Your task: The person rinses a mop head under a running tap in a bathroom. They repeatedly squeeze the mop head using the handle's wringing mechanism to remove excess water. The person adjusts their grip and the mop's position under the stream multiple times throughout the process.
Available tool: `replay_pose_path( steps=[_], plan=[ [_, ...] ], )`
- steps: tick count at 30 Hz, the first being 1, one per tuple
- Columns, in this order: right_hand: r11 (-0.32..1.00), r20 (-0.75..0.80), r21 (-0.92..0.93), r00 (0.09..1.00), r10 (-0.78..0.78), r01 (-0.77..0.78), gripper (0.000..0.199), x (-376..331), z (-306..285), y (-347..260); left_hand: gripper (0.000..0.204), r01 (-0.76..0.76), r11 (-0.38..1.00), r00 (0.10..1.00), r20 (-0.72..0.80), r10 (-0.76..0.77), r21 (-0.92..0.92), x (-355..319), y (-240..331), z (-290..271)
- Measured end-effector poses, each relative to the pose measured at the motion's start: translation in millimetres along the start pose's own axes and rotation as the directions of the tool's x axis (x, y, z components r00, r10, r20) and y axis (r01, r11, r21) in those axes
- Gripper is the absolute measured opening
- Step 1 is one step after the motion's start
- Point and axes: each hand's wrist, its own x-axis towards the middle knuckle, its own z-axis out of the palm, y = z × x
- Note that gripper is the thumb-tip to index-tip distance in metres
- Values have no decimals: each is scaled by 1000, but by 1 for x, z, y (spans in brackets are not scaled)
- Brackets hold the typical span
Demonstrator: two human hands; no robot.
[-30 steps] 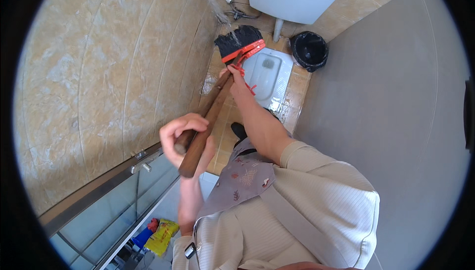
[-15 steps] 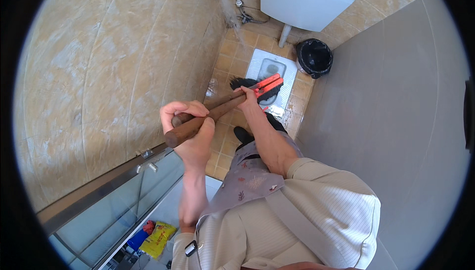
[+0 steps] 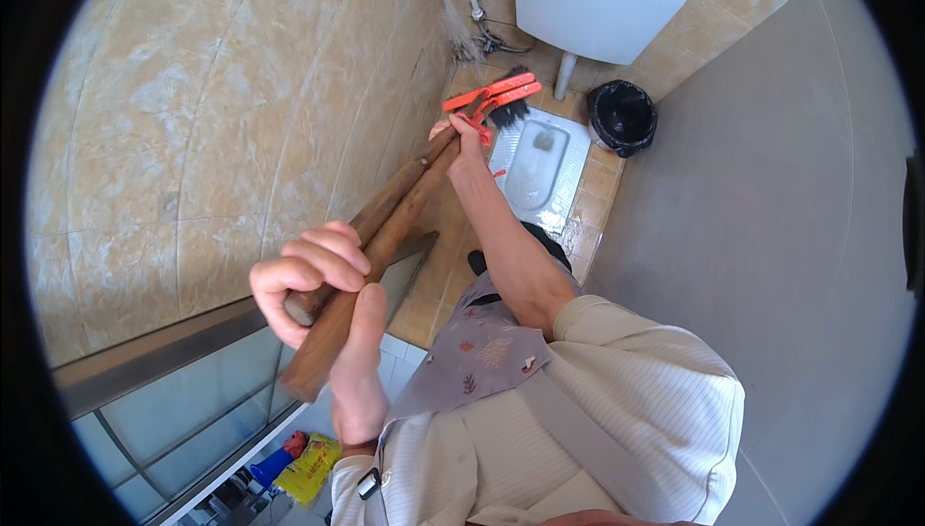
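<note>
Two brushes with long wooden handles, red heads and black bristles are held together, slanting away from me. My left hand is closed round the near ends of both handles, thumb on one side and fingers on the other. Farther down, my right hand grips them just short of the heads. The bristles are over the far left end of a white squat toilet set in the tiled floor. Whether they touch it I cannot tell.
A white cistern hangs on the back wall above a black-lined bin. Water spray falls from a tap at the back left. Tiled wall stands left, a grey partition right. A yellow packet lies lower left.
The brush heads have moved from over the middle of the squat toilet to its far left end. My left hand has come nearer and to the left with the handle ends.
</note>
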Motion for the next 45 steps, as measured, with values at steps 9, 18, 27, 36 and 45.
replay_pose_path(
  steps=[9, 18, 27, 36, 45],
  plan=[
    [987, -219, -160, 976, 0, -36, 12, 8, -143, -32, 35, 411, 896, 893, 123, -433, 168, -90, -127, 8],
    [962, -287, -255, 958, 21, -97, 15, -8, -159, -66, 35, 384, 908, 861, 291, -418, 166, -101, -138, 31],
    [886, -401, -445, 914, -65, -132, 20, -25, -131, -60, 35, 352, 921, 890, 247, -384, 165, -104, -142, 29],
    [677, -427, -663, 904, 7, -319, 32, -16, -127, -73, 33, 422, 902, 877, 211, -431, 87, -80, -142, 22],
    [482, -481, -756, 875, 50, -443, 39, -38, -87, -73, 30, 409, 908, 910, 29, -413, 87, -94, -154, 32]
  ],
)
